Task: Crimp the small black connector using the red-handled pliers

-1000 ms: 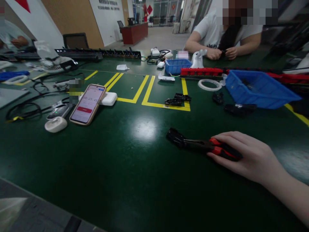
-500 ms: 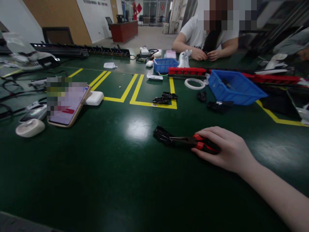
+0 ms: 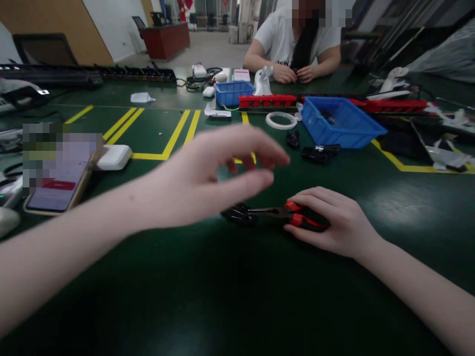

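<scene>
My right hand [image 3: 332,222] is closed around the red and black handles of long-nose pliers [image 3: 297,217], which lie low over the green table. At the tips of the pliers is a shiny black part [image 3: 240,215], partly covered by my left hand; whether the jaws grip it I cannot tell. My left hand [image 3: 230,168] hovers above and to the left of the pliers, fingers curved and apart from the thumb, with nothing in it. It also hides the spot where more black parts lay.
Across the table [image 3: 193,296] a large blue bin [image 3: 341,121] stands right of a roll of white tape [image 3: 281,120], with black parts [image 3: 321,153] before it. A phone [image 3: 61,173] leans on a white case [image 3: 115,156] at left. A person [image 3: 293,49] sits opposite.
My left hand has come into view from the left and now reaches over the black part. The view has shifted right. My right hand still holds the pliers in about the same place.
</scene>
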Available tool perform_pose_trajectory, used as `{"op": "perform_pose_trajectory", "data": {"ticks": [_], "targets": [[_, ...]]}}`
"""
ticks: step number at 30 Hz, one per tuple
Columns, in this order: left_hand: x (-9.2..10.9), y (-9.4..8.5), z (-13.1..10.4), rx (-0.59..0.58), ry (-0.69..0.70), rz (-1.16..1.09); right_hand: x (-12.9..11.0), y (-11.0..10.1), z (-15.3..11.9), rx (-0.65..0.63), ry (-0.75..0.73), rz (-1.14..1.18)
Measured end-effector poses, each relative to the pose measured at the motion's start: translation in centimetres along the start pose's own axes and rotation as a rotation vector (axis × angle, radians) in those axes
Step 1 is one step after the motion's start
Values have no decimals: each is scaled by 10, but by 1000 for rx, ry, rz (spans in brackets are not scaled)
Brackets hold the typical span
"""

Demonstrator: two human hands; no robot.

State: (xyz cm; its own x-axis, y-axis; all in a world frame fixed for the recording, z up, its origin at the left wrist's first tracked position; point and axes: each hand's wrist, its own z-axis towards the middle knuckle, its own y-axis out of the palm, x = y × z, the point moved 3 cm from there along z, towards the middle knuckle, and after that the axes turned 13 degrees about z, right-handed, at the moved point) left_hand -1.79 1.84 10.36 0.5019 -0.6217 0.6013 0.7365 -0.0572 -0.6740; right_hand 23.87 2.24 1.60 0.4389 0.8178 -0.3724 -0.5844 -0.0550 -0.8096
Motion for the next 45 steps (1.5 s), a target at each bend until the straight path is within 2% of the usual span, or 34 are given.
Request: {"op": "perform_pose_trajectory", "data": {"ticks": [2, 4, 7, 10, 16, 27, 40, 45], "targets": [[-3, 17, -5, -204, 113, 77, -1, -1, 1, 10, 1, 14], [-10, 31, -12, -304, 197, 142, -1, -2, 2, 14, 6, 24], [-25, 42, -21, -284, 216, 142, 1, -3, 2, 15, 27, 39], [-37, 48, -27, -258, 162, 112, 5, -2, -1, 12, 43, 62], [-46, 62, -32, -282, 119, 144, 8, 1, -5, 10, 78, 85], [-48, 61, -33, -234, 102, 141, 6, 2, -5, -10, 56, 51], [-56, 56, -27, -239, -50, -217, 2, -2, -3, 50, -4, -125], [-60, 47, -29, -212, -18, -131, 1, -3, -3, 22, -46, -205]]}}
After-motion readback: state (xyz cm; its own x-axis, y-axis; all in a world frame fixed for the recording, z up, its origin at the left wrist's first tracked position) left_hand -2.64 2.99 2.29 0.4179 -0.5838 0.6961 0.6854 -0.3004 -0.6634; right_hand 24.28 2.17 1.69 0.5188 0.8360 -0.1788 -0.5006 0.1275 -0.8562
